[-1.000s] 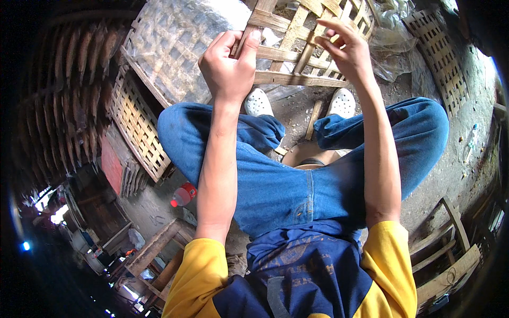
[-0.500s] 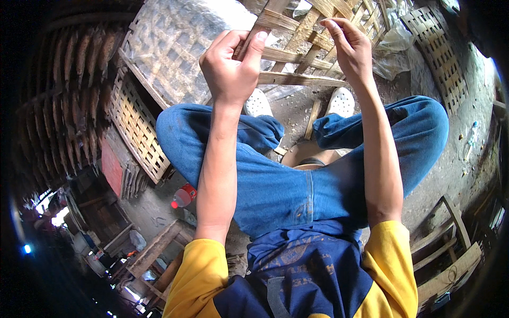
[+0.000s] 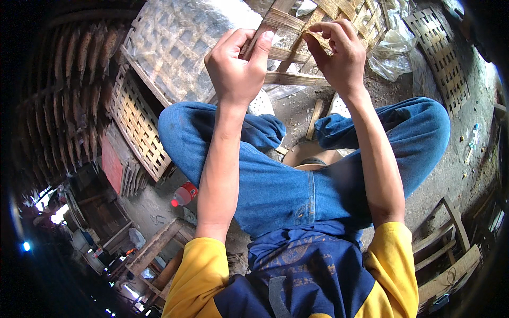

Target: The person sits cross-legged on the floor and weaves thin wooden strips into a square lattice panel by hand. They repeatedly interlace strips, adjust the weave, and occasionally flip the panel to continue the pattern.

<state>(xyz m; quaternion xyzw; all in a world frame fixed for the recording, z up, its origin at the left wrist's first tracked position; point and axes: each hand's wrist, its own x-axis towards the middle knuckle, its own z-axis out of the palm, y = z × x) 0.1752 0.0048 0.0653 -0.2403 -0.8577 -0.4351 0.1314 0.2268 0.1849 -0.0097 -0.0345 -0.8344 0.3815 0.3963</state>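
A loosely woven bamboo panel [image 3: 297, 78] stretches out beyond my feet, with wide gaps between its strips. My left hand [image 3: 236, 63] is closed round a flat brown wooden slat [image 3: 277, 13] along the panel's left side, thumb on top. Over the middle of the weave is my right hand [image 3: 342, 55], its fingers bent and the thumb and forefinger tips close together. Whatever lies between those tips is too small to make out. Strips cross just beside them.
A plastic-covered woven panel [image 3: 180, 47] lies at the far left, above a woven bamboo side [image 3: 139, 124]. Crumpled clear plastic [image 3: 392, 58] and another woven piece [image 3: 437, 58] are at the far right. A red-capped bottle [image 3: 184, 194] lies by my left knee. Wooden frames stand low on both sides.
My right hand has moved left and slightly nearer, toward my left hand, with its fingers more curled. The left hand, still gripping the slat, has shifted slightly right.
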